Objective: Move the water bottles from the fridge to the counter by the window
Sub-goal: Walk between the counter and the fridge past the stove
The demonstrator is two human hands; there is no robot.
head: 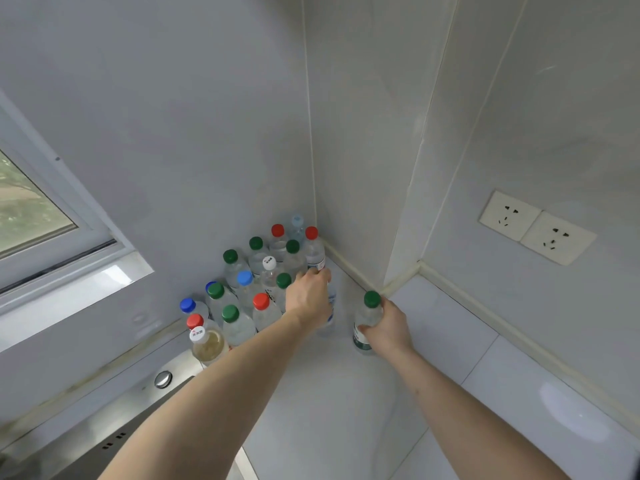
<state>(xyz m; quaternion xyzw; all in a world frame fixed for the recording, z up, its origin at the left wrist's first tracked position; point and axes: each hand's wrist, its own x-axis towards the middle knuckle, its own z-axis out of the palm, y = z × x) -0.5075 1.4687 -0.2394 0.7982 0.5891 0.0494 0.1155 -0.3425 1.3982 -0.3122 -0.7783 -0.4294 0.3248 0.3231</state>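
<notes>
**Both hands on bottles at the counter corner**

The right hand has its fingers curled round the shoulder of a green-capped bottle, thumb across the near side; the bottle stands upright on the white counter, a little apart from the rest, its green label partly covered by the palm. The left hand is seen from the back, knuckles up, fingers bent down over the top of a clear bottle. Its cap is hidden under the hand, so the cap colour cannot be told, and only a strip of the bottle's body and blue-marked label shows to the right of the wrist. The fingertips themselves are out of sight, yet the hand appears to grip the bottle's neck.

Just left of that hand stands the cluster of bottles, packed into the corner where the two walls meet, with green, red, blue and white caps. Several bodies are hidden behind nearer ones, so an exact count is unsure. One white-capped bottle at the near edge holds yellowish liquid.

Both forearms enter from the bottom edge, cut off by the frame. A steel sink is partly covered by the left arm. The window is cropped at the left, and a double wall socket sits on the right wall.
</notes>
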